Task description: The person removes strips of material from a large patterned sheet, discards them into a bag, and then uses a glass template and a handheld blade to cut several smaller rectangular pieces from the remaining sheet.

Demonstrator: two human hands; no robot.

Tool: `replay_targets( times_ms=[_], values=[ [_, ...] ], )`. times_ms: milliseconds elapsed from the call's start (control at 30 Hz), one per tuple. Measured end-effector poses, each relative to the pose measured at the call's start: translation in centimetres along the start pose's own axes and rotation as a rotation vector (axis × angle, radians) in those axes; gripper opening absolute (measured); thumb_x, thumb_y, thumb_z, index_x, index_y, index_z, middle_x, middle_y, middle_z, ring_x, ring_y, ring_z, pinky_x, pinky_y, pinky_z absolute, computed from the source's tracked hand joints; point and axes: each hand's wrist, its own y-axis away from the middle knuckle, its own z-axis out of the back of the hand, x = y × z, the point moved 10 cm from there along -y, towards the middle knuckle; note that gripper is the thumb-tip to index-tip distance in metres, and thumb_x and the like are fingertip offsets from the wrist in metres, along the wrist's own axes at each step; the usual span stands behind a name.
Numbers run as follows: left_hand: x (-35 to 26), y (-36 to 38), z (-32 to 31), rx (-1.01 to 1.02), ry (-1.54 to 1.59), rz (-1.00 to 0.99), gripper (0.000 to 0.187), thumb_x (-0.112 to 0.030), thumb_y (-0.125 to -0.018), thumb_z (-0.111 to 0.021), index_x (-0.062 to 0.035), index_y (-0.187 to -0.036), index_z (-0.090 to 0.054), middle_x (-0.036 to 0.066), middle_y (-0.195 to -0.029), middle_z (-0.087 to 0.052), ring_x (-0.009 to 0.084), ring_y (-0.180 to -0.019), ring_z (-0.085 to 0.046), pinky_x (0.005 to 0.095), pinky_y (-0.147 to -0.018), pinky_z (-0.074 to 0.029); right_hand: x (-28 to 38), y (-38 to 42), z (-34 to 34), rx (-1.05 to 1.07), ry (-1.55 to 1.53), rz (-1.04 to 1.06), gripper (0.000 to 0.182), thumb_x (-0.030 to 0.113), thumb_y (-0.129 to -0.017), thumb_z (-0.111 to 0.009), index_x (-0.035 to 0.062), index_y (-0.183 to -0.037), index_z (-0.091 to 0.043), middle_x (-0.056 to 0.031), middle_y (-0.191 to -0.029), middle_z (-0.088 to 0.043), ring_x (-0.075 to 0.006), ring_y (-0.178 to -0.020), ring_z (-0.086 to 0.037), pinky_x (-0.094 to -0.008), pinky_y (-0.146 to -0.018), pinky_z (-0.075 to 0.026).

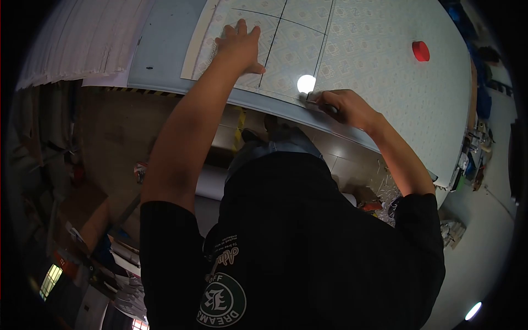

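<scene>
A pale patterned sheet point(374, 49) with black ruled lines lies over the table. My left hand point(240, 50) rests on its left part, palm down and fingers spread, the thumb close to one long black line. My right hand point(347, 108) is closed around a small tool with a dark handle and a thin metallic tip; I cannot tell its exact kind. That tip sits at the sheet's near edge, by the lower end of another black line. A bright white round spot point(306, 83) shows on the sheet just beyond it.
A red round object point(421, 51) lies on the right part of the sheet. To the left, a stack of white sheets point(82, 41) covers the table's far side. My body stands against the table's near edge point(264, 103). Assorted tools point(474, 151) are at the right end.
</scene>
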Motion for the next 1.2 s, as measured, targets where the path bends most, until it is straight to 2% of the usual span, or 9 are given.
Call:
replay_targets(
  times_ms=[200,500,833,1033,1100,1167,1200],
  values=[
    [0.0,-0.3,-0.4,0.002,0.013,-0.005,0.114,-0.050,-0.066,-0.092,-0.0165,-0.157,-0.031,0.019,-0.165,-0.020,0.0512,-0.147,-0.025,0.0671,-0.101,-0.048,-0.1,0.1,-0.4,-0.033,0.119,0.027,0.015,0.002,-0.089,-0.065,0.0029,-0.102,-0.059,-0.0161,-0.095,-0.071,-0.0384,-0.085,-0.069,-0.0446,-0.072,-0.055],
    [0.0,-0.5,-0.4,0.015,0.012,-0.017,0.114,-0.050,-0.066,-0.092,-0.0152,-0.157,-0.031,0.019,-0.163,-0.022,0.0513,-0.146,-0.025,0.0651,-0.099,-0.052,0.9,-0.4,-0.2,0.034,0.220,-0.058,0.012,0.006,-0.091,-0.064,0.0039,-0.101,-0.058,-0.0164,-0.090,-0.070,-0.0394,-0.083,-0.068,-0.0462,-0.070,-0.053],
    [-0.1,-0.8,-0.6,0.019,0.014,-0.017,0.112,-0.050,-0.066,-0.092,-0.0144,-0.155,-0.034,0.020,-0.163,-0.022,0.0504,-0.145,-0.026,0.0641,-0.098,-0.052,0.7,-0.8,-0.7,-0.026,0.248,-0.091,0.010,0.009,-0.093,-0.064,0.0035,-0.098,-0.058,-0.0160,-0.090,-0.069,-0.0392,-0.083,-0.067,-0.0454,-0.071,-0.053],
    [-0.3,-0.8,-0.6,-0.025,-0.029,-0.028,0.112,-0.051,-0.066,-0.092,-0.0110,-0.154,-0.036,0.021,-0.161,-0.027,0.0509,-0.143,-0.031,0.0628,-0.096,-0.053,1.8,-3.8,-1.5,-0.181,0.143,0.047,0.012,0.010,-0.091,-0.065,0.0045,-0.099,-0.058,-0.0149,-0.092,-0.068,-0.0382,-0.085,-0.067,-0.0454,-0.071,-0.053],
    [-0.5,-0.4,-0.2,-0.040,-0.051,-0.030,0.111,-0.052,-0.066,-0.092,-0.0106,-0.153,-0.037,0.022,-0.160,-0.029,0.0503,-0.142,-0.033,0.0622,-0.096,-0.053,4.2,-6.7,-2.0,-0.267,0.233,0.176,0.014,0.008,-0.089,-0.066,0.0063,-0.099,-0.057,-0.0146,-0.091,-0.067,-0.0377,-0.084,-0.066,-0.0458,-0.072,-0.053],
    [-0.3,-0.3,0.7,-0.062,-0.074,-0.029,0.111,-0.052,-0.066,-0.092,-0.0101,-0.153,-0.037,0.022,-0.159,-0.032,0.0496,-0.141,-0.036,0.0615,-0.096,-0.053,5.9,-9.4,-2.3,-0.267,0.233,0.178,0.015,0.008,-0.088,-0.067,0.0071,-0.099,-0.057,-0.0144,-0.090,-0.066,-0.0374,-0.084,-0.066,-0.0460,-0.073,-0.053],
    [-0.2,-0.3,0.7,-0.030,-0.075,-0.054,0.109,-0.050,-0.065,-0.093,-0.0097,-0.152,-0.039,0.020,-0.158,-0.034,0.0462,-0.140,-0.038,0.0596,-0.098,-0.053,6.6,-10.3,-2.4,-0.254,0.238,0.182,0.016,0.007,-0.087,-0.067,0.0079,-0.099,-0.057,-0.0143,-0.089,-0.066,-0.0371,-0.084,-0.066,-0.0463,-0.074,-0.053]
  ],
)
